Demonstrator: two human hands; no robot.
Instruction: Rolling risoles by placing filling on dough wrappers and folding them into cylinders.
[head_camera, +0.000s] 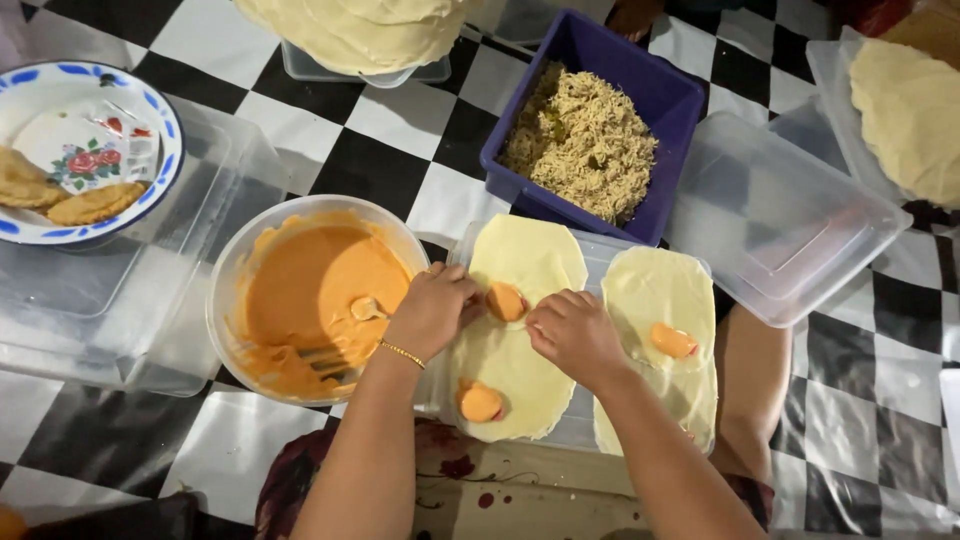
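The bowl of sauce (318, 297) sits left of the dough sheets (520, 330). The tub of shredded filling (590, 135) lies behind them, the empty lid (780, 215) to its right. The plate (85, 150) is far left.

Black-and-white checkered floor (380, 130) under dim, warm indoor light.

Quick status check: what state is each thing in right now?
Left hand: pinching dough.
Right hand: pressing dough.
Left dough sheet: flat, two orange dollops.
Right dough sheet: flat, one dollop.
Sauce bowl: partly full.
Purple tub: holds shredded filling.
Clear lid: bare.
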